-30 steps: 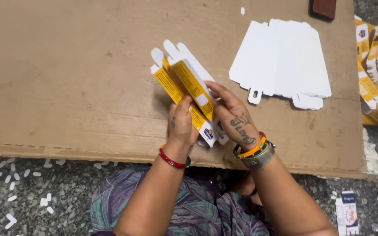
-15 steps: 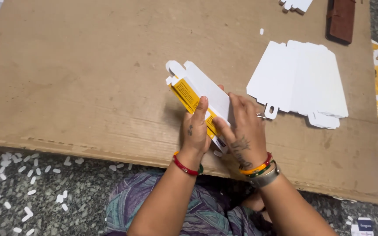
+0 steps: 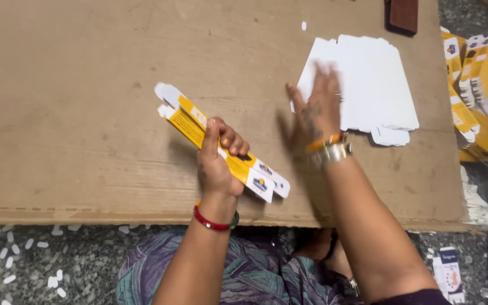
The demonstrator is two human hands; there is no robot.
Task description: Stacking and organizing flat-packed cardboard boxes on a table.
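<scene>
Here we see left hand clamped on folded yellow carton, mid-frame; right hand, fingers spread, over white blanks upper right.

Head view, close above cardboard sheet
</scene>
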